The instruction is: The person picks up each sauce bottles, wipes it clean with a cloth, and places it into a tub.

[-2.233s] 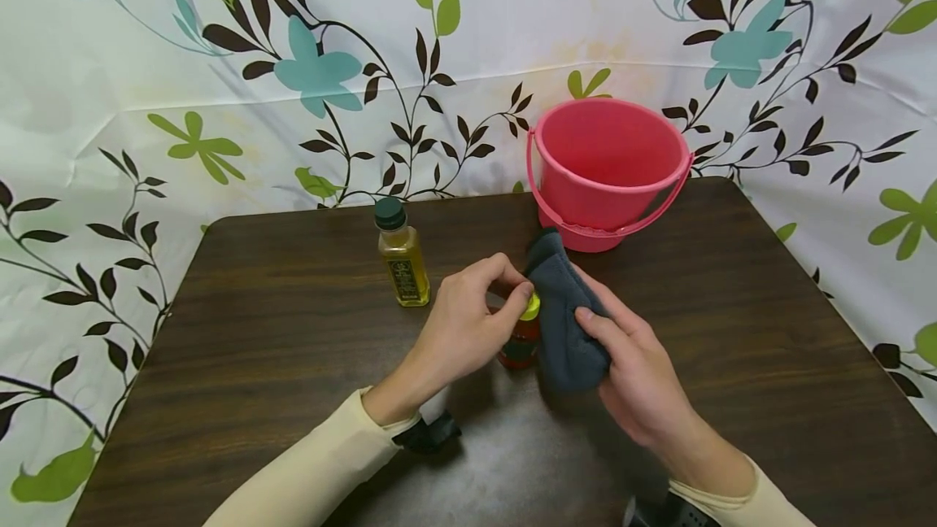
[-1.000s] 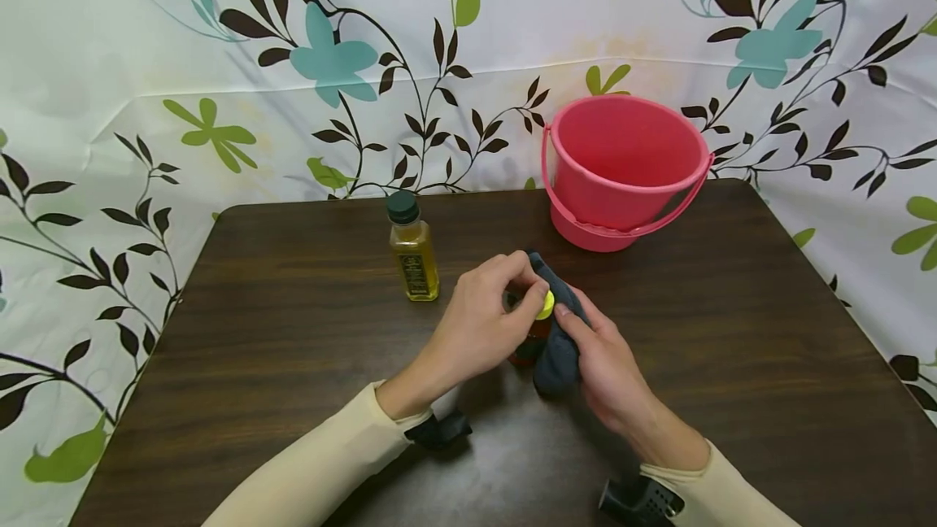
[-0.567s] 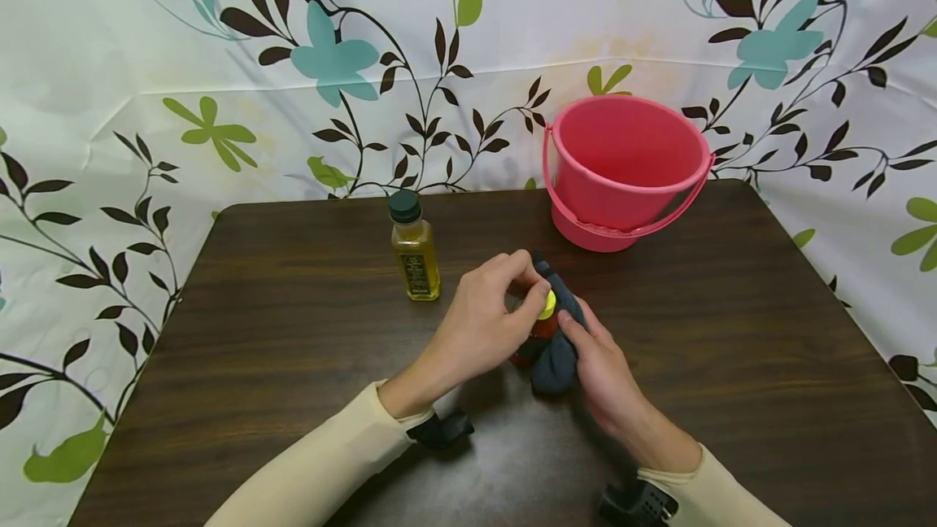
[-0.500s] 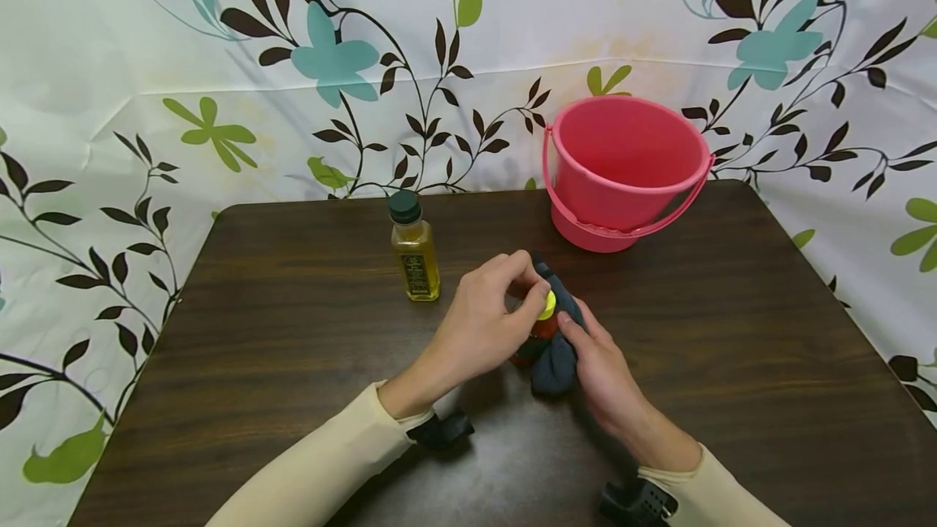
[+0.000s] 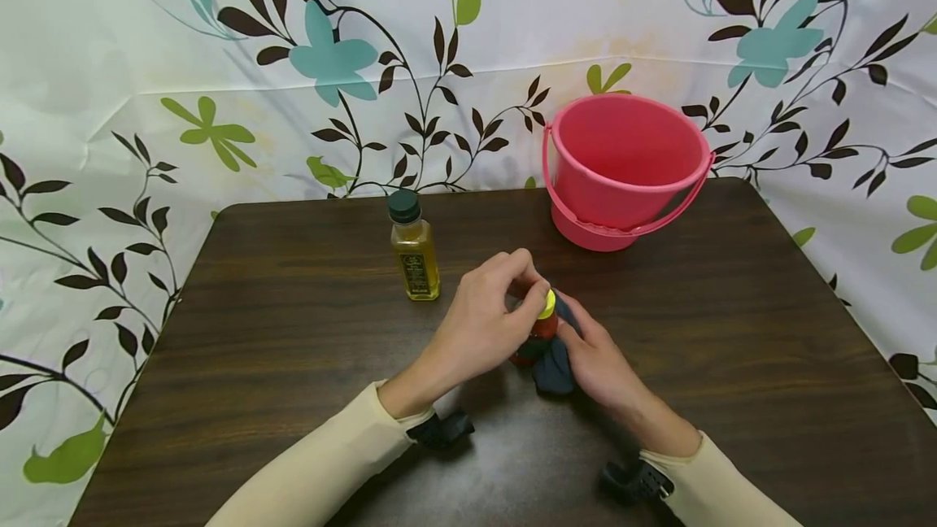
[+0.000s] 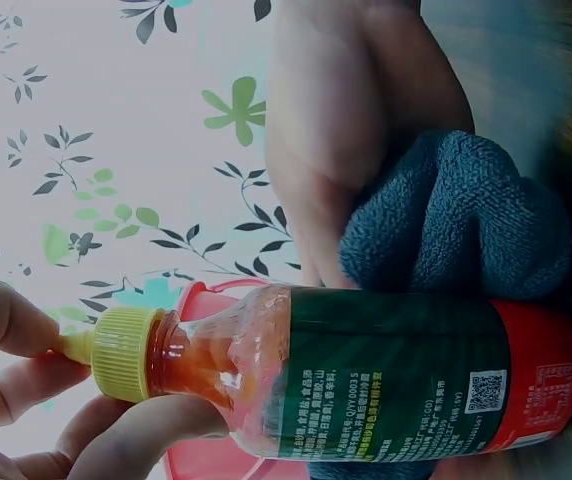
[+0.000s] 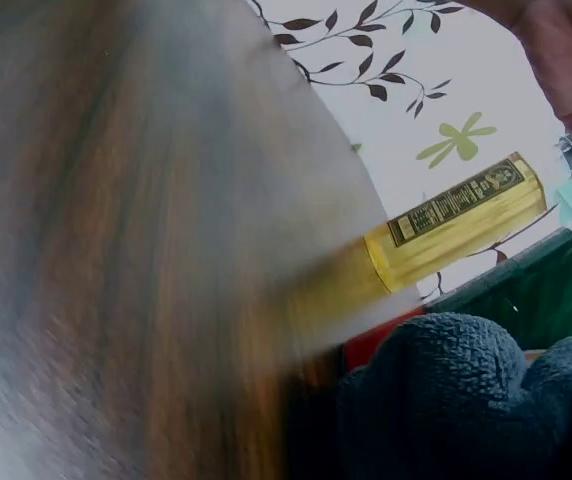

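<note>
My right hand [image 5: 603,364] grips the grey-blue cloth [image 6: 466,220], which lies against the sauce bottle [image 6: 396,375]. That cloth is what has just changed: about two seconds ago I held it as a long, flat pad reaching above the bottle's top. Now it sits lower, bunched up, tucked along the bottle's right side and round behind, so more of the yellow cap [image 6: 126,352] and the red neck shows. I take this to mean the cloth is now being worked against the bottle's body; how hard it presses I can't tell.

Just left of that hand, the bottle stands roughly upright on the surface [image 5: 293,348]. My left hand [image 5: 479,311] pinches it by the cap, fingertips at the narrow tip, and has hardly shifted; I judge this grip is what steadies the bottle.

Beyond my left hand and off to its left, the oil bottle [image 5: 416,263] stays where it was. Farther out, past my right hand, the pink bucket [image 5: 622,206] is also unmoved, with the patterned sheet [image 5: 505,39] behind it.
</note>
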`<state>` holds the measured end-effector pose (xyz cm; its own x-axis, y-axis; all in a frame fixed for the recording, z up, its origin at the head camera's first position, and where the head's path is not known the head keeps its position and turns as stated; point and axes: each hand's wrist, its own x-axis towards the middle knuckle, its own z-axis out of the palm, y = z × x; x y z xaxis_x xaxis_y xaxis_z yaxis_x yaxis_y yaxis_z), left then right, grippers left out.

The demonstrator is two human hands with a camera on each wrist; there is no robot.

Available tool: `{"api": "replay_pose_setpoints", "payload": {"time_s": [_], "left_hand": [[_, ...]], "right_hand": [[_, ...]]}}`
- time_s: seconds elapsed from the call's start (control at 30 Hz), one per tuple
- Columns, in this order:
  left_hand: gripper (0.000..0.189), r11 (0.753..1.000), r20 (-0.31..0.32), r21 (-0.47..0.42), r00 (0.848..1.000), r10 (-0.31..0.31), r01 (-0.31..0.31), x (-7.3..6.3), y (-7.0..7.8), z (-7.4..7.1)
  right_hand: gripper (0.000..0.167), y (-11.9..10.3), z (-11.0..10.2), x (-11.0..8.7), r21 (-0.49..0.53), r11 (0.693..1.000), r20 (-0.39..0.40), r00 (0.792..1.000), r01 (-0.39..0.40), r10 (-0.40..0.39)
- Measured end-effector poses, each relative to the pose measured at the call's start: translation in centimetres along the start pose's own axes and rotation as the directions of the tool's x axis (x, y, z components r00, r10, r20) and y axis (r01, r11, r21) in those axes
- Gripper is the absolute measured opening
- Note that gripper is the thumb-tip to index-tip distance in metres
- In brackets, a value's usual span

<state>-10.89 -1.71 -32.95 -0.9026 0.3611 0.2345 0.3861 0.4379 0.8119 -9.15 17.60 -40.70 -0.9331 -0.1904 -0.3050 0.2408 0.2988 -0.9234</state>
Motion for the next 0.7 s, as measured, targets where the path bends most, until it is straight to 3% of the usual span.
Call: {"api": "replay_pose_setpoints", "payload": {"time_s": [0.17,0.3,0.5,0.7], "left_hand": [[0.012,1.000,-0.013,0.020,1.000,0.015,-0.014,-0.1,0.0,0.0],[0.011,1.000,-0.017,0.020,1.000,0.017,-0.017,-0.2,-0.1,0.0],[0.011,1.000,-0.018,0.015,1.000,0.021,-0.021,-0.2,0.0,0.1],[0.010,1.000,-0.020,0.009,1.000,0.016,-0.016,-0.2,0.0,0.1]], "right_hand": [[0.052,0.1,-0.3,0.4,-0.094,0.994,0.020,0.998,0.056,-0.054],[0.051,0.1,-0.3,0.5,-0.100,0.993,0.027,0.998,0.058,-0.055],[0.049,-0.1,-0.3,0.3,0.059,0.998,0.014,1.000,0.003,-0.004],[0.047,-1.1,0.0,-0.4,0.237,0.971,0.014,1.000,-0.017,0.014]]}}
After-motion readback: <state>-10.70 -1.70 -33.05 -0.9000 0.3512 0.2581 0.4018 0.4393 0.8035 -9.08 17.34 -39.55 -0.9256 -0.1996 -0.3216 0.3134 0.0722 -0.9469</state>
